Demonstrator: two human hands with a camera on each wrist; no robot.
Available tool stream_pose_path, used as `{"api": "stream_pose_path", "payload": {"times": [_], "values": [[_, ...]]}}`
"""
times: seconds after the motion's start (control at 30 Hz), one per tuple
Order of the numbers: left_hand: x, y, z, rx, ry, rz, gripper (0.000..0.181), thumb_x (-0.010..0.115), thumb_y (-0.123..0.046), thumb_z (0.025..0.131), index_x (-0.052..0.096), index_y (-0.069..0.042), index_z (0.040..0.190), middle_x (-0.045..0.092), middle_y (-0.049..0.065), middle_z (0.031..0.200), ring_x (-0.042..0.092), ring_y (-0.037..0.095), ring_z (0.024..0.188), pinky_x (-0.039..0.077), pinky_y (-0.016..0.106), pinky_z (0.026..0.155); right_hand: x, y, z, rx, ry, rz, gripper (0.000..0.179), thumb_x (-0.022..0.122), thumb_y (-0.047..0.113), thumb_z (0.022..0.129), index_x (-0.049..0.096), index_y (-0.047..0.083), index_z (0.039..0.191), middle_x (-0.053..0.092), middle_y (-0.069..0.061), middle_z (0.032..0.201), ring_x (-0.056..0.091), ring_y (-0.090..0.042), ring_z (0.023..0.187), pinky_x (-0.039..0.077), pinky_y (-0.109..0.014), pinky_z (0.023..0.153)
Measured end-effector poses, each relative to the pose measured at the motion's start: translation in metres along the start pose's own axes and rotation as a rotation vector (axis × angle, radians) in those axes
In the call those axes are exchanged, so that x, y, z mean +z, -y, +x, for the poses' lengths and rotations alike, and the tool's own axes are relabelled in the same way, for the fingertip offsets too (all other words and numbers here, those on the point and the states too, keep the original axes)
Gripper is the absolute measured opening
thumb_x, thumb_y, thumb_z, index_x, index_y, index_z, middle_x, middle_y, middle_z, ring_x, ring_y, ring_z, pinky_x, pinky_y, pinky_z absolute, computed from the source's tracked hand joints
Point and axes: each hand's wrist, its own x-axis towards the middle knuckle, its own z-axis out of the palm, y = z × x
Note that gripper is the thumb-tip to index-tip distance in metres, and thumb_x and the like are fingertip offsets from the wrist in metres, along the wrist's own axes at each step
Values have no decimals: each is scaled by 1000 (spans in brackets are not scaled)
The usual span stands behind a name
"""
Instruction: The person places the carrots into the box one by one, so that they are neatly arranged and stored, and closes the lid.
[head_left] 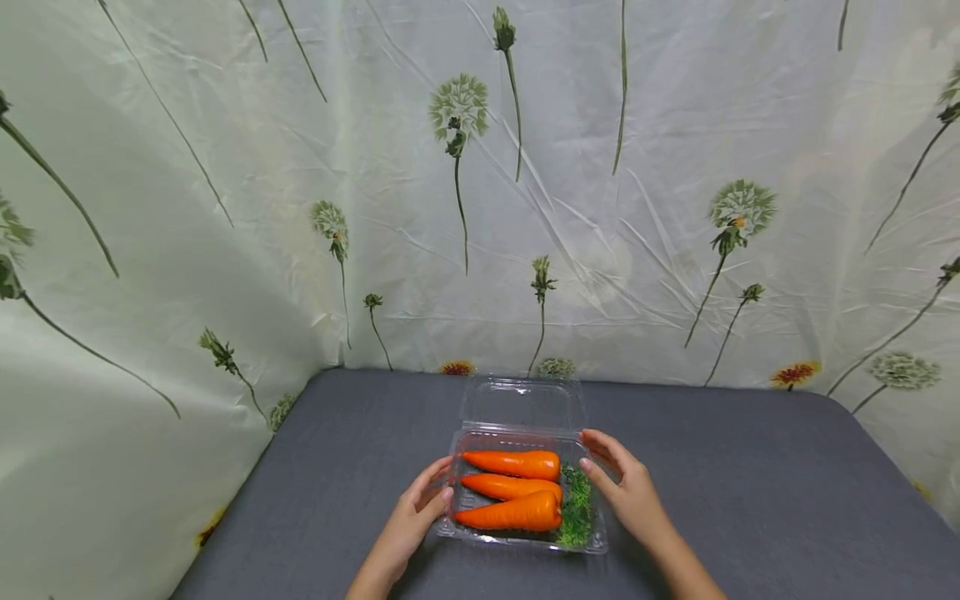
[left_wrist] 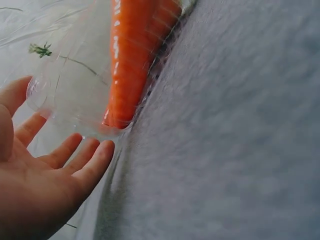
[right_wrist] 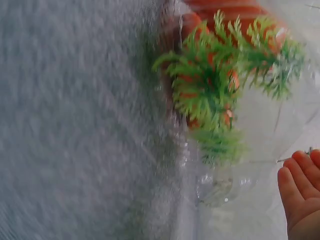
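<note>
A clear plastic clamshell container [head_left: 517,542] lies on the grey surface, its transparent lid [head_left: 522,405] folded back away from me. Three orange carrots [head_left: 517,512] lie side by side inside, tips to the left, with feathery green leaves [head_left: 576,508] at their thick ends. At the container's left side is my left hand [head_left: 412,517], fingers spread and loosely bent by the wall. My right hand [head_left: 630,492] is at the right side, fingers extended near the back corner. In the right wrist view, the right hand's fingers [right_wrist: 295,175] look straight and hold nothing.
The container rests on a dark grey padded table [head_left: 750,483] with rounded back corners. Pale curtain cloth [head_left: 600,208] printed with dandelions hangs behind the table and along its left side.
</note>
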Motion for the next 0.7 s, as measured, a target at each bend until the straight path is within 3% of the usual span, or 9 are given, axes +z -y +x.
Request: {"api": "stream_pose_path", "payload": {"times": [0.23,0.33,0.53,0.7], "values": [[-6,-16,19,-4,-40,43,49,52,-18,92,35,-5,136,36,22,133,44,35,114,42,38,85,-2,-8,12,-32,-74,33,35,58,2,86,49,-8,119,55,-24,114,53,-33,103,39,-13,82],[-10,-19,32,-5,-56,64,51,52,-19,92,34,-3,136,37,24,132,42,35,115,40,45,87,-3,-14,19,-6,-93,51,35,58,2,86,48,-10,118,54,-27,113,52,-37,103,40,-13,81],[-13,-22,60,0,-119,149,48,53,-19,92,37,-1,133,41,24,128,45,35,111,41,46,86,-3,-28,31,93,-111,67,38,57,7,88,46,-11,120,52,-29,114,50,-40,104,40,-12,80],[-13,-23,81,0,-142,268,47,53,-20,91,38,2,131,46,23,124,49,36,107,42,44,84,-3,-37,42,199,-101,14,43,57,16,89,45,-8,123,52,-25,117,50,-34,108,43,-26,84]]}}
